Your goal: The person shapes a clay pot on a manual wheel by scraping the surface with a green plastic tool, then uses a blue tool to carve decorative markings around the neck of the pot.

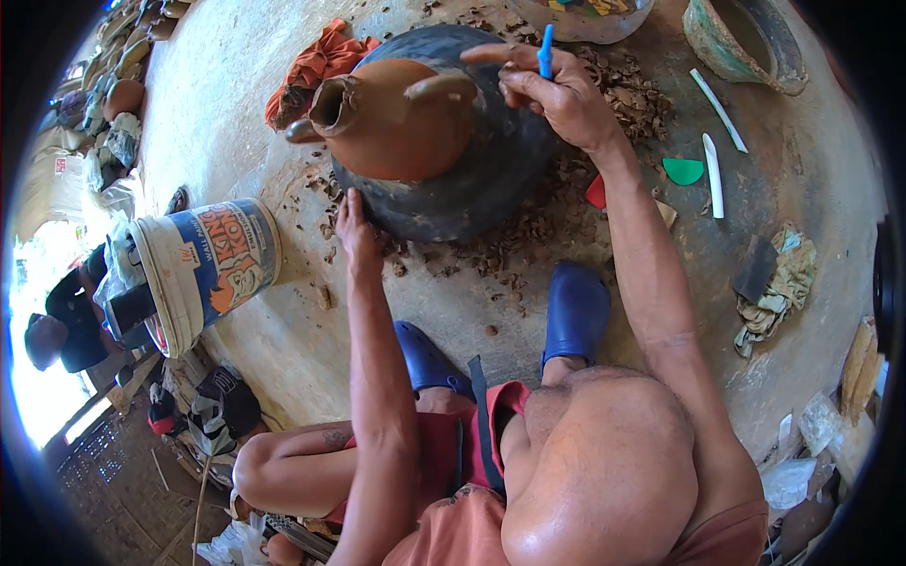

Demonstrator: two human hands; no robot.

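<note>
A brown clay jug [406,132] stands on a round dark turntable [425,212]. Its open neck leans to the left, and two curved handle-like pieces stick out from its sides. At the turntable's near left edge, my left hand [359,236] rests with its fingers stretched along the rim. My right hand [563,99] is raised over the turntable's right side, close to the jug's right handle. Between its fingers it pinches a thin blue stick-like tool [546,52], while the index finger points out to the left. The tool's lower end is hidden.
Clay shavings [632,99] ring the turntable. An orange cloth [321,66] lies behind the jug. A bucket [212,269] is at left. To the right are white cut tubes [713,176], a green half-disc [682,171], a crumpled rag [783,283] and a worn basin [741,42].
</note>
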